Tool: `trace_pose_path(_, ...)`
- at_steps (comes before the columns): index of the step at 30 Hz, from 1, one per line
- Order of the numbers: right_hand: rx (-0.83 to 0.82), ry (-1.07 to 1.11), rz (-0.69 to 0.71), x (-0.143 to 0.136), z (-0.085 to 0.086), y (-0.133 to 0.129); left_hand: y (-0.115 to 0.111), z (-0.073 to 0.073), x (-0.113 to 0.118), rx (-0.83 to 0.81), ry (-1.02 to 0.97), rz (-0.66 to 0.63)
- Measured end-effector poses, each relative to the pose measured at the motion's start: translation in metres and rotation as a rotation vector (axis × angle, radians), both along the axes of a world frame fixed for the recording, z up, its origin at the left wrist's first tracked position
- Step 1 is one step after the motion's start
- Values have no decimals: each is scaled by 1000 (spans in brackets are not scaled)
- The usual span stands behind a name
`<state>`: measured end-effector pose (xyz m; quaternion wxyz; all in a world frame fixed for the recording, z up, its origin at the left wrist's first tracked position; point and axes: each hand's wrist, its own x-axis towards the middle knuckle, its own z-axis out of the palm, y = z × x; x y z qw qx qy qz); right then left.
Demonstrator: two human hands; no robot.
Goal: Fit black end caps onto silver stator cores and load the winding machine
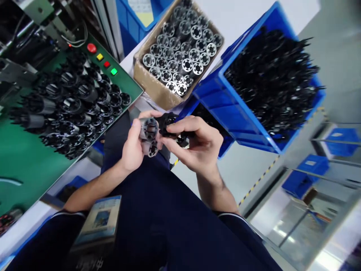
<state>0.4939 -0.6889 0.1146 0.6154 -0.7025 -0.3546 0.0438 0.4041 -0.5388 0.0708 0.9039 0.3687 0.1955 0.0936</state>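
Observation:
My left hand is closed around a pair of grey metal cylinders, their slotted ends facing up toward me. Dark ribs show inside the upper one. Close beside them, my right hand pinches black plastic parts between thumb and fingers. One black part is at the cylinders' right side; whether it touches them I cannot tell. More black pieces show under the right fingers, partly hidden by the hand. Both hands are held above my lap, in front of the cardboard box of similar metal cylinders.
A blue bin heaped with black plastic parts tilts at the right, above another blue bin. On the left, a green bench carries many black-and-metal assemblies, coloured buttons and a machine.

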Motion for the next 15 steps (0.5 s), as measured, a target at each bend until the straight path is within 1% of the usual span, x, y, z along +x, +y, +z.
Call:
trace_pose_path(2, 14, 77, 35, -9, -5, 7, -1, 3, -5, 34, 29, 35)
trace_pose_path(4, -14, 143, 81, -11, -7, 9, 1, 5, -10, 73, 38, 56)
trace_pose_path(6, -37, 172, 122, -11, -6, 8, 3, 4, -15, 112, 32, 50)
trace_pose_path(9, -46, 188, 148, -11, -3, 6, 5, 2, -21, 151, 29, 27)
trace_pose_path(12, -81, 227, 122, -16, -5, 5, 6, -1, -25, 217, 53, 14)
trace_pose_path(15, -119, 289, 73, -23, -13, 5, 6, -4, -27, 305, 41, 7)
